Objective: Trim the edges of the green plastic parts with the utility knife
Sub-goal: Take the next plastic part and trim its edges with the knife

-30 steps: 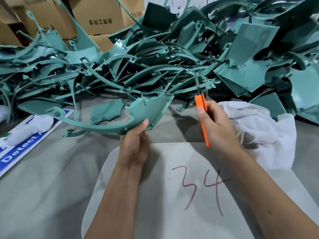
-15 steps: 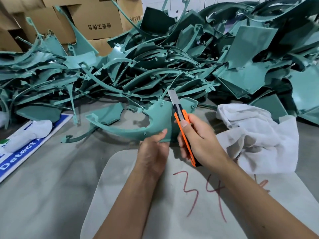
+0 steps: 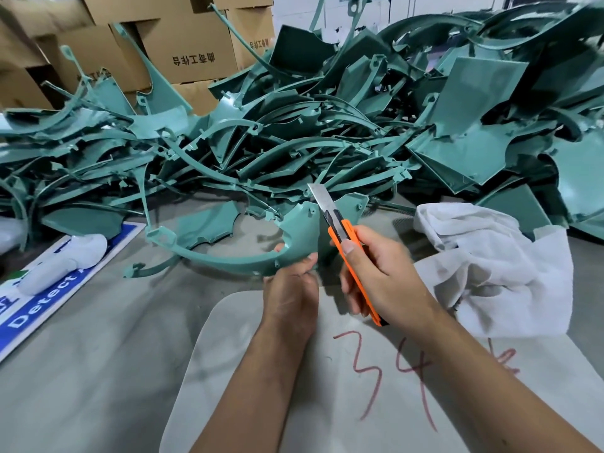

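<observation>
My left hand (image 3: 291,289) pinches the lower edge of a green part (image 3: 287,237) above the tabletop (image 3: 98,354), in front of the pile (image 3: 327,142). My right hand (image 3: 385,276) has its fingers curled tight around the knife (image 3: 346,243), blade extended and lying against the part's right edge, beside a white cloth (image 3: 496,273).

glossy green plastic part (image 3: 295,233), metal blade (image 3: 322,199), soft white cloth (image 3: 496,266)

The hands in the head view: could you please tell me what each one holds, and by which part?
The left hand grips a green plastic part by its near lower edge; the right hand grips the utility knife by its orange handle.
</observation>
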`<state>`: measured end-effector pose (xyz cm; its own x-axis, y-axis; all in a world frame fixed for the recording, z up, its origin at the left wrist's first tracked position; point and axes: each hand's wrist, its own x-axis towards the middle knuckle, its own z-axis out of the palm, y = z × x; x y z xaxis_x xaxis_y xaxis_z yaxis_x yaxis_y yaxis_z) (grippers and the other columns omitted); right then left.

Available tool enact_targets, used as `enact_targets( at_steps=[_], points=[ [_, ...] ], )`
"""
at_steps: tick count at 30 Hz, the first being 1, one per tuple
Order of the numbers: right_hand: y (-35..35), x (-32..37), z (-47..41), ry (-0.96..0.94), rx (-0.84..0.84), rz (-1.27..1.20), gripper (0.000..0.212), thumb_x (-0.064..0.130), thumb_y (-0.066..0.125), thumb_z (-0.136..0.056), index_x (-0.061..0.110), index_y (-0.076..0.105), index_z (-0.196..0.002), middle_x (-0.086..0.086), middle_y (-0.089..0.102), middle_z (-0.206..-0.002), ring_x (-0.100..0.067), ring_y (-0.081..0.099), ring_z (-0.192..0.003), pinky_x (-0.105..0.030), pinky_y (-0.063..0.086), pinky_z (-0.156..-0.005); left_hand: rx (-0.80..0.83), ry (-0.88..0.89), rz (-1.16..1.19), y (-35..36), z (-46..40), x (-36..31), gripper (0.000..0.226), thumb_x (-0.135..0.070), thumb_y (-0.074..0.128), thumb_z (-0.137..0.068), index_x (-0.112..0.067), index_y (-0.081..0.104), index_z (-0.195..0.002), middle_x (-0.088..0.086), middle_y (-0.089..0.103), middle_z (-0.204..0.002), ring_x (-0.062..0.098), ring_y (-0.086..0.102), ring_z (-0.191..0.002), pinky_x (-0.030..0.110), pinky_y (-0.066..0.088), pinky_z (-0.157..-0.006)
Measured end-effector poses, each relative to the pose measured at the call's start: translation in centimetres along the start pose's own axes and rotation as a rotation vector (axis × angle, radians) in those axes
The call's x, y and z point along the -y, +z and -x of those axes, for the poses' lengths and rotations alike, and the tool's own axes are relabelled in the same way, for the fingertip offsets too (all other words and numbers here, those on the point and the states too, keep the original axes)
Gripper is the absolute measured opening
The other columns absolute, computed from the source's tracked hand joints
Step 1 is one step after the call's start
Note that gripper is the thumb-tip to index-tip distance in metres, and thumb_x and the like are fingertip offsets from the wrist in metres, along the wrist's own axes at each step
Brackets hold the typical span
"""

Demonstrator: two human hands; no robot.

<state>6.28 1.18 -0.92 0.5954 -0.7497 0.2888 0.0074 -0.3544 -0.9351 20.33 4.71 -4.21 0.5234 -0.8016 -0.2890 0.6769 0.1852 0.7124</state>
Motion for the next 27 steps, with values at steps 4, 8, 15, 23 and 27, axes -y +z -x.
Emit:
enact_targets(
  at_steps=[4,8,15,23,27],
  points=[
    [-0.6,-0.6,-0.4,0.039,-0.083,0.108,0.026,0.024,0.045,-0.111,0.012,0.054,-0.090,-0.012,0.064,-0.061,-0.034,0.060,-0.043,-0.036,0.046,-0.039,-0.070,0.204,0.204,0.6,0.2,-1.2,0.053,0.022,0.046,-0.087,0.009,0.055,-0.138,0.019,0.061,-0.140,0.032,0.057,-0.132,0.041,0.042,-0.116],
    [-1.0,-0.9,-0.4,-0.052,-0.148,0.283,0.028,0.025,0.046,-0.110,0.016,0.053,-0.085,-0.010,0.062,-0.059,-0.028,0.059,-0.045,-0.044,0.047,-0.045,-0.161,0.320,0.264,0.2,-0.8,-1.4,0.059,0.032,0.044,-0.084,0.007,0.053,-0.136,0.016,0.060,-0.140,0.031,0.056,-0.132,0.040,0.045,-0.112],
    [-0.6,-0.3,0.2,-0.179,-0.023,0.163,0.023,0.030,0.046,-0.110,0.028,0.053,-0.088,-0.006,0.063,-0.062,-0.024,0.059,-0.040,-0.028,0.043,-0.039,-0.069,0.436,-0.032,-1.5,-0.7,-1.7,0.030,0.021,0.048,-0.093,0.005,0.056,-0.117,0.018,0.059,-0.114,0.020,0.062,-0.112,0.033,0.047,-0.109],
    [-0.8,-0.5,0.2,-0.153,0.052,0.134,0.022,0.034,0.046,-0.108,0.028,0.054,-0.088,-0.007,0.064,-0.062,-0.027,0.059,-0.039,-0.026,0.042,-0.039,-0.030,0.495,-0.147,-1.6,-0.5,-2.5,0.034,0.022,0.052,-0.091,-0.011,0.048,-0.083,0.004,0.049,-0.085,0.009,0.052,-0.080,0.022,0.042,-0.083],
    [-0.9,-0.5,0.0,-0.116,0.039,0.093,0.027,0.031,0.045,-0.108,0.036,0.054,-0.083,-0.009,0.065,-0.063,-0.028,0.058,-0.038,-0.028,0.042,-0.040,-0.014,0.480,-0.131,-1.8,-0.6,-2.4,0.028,0.022,0.052,-0.091,-0.005,0.050,-0.096,0.009,0.047,-0.091,0.012,0.051,-0.085,0.022,0.041,-0.086]
  ],
)
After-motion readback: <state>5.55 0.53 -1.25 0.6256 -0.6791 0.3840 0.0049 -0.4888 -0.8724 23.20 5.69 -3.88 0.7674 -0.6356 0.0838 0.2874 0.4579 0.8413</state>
